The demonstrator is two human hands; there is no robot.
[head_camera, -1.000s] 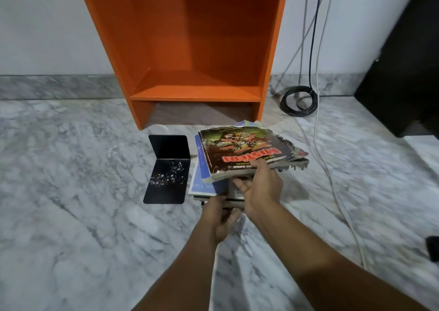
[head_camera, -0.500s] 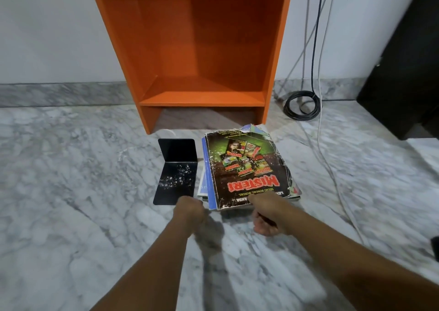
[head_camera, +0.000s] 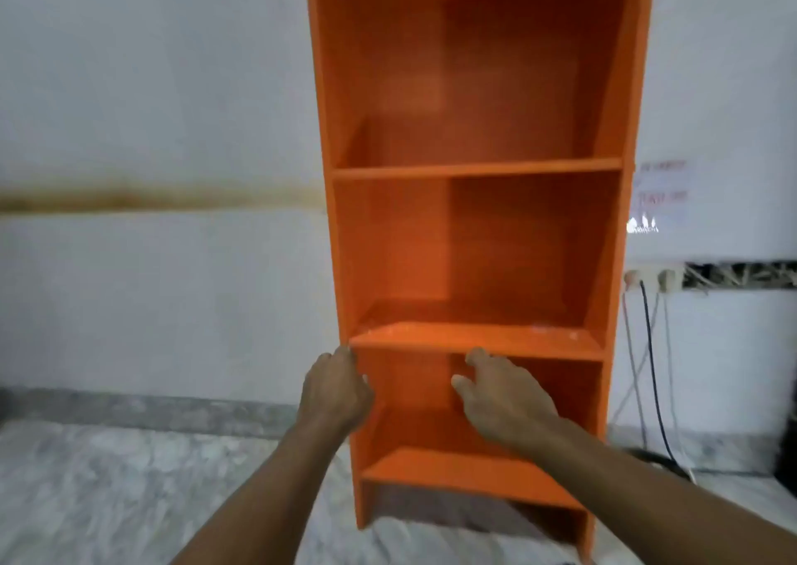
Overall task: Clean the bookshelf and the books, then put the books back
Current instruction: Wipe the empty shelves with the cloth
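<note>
The view has swung up from the book pile on the floor, now out of sight, and both hands have left it for the orange bookshelf. The left hand is by the left end of a lower shelf board, fingers loosely curled. The right hand is spread before the compartment beneath. Each grip is apart and empty. The shelves stand bare, so the step in hand is probably checking or wiping them. Next, the books need fetching from below.
</note>
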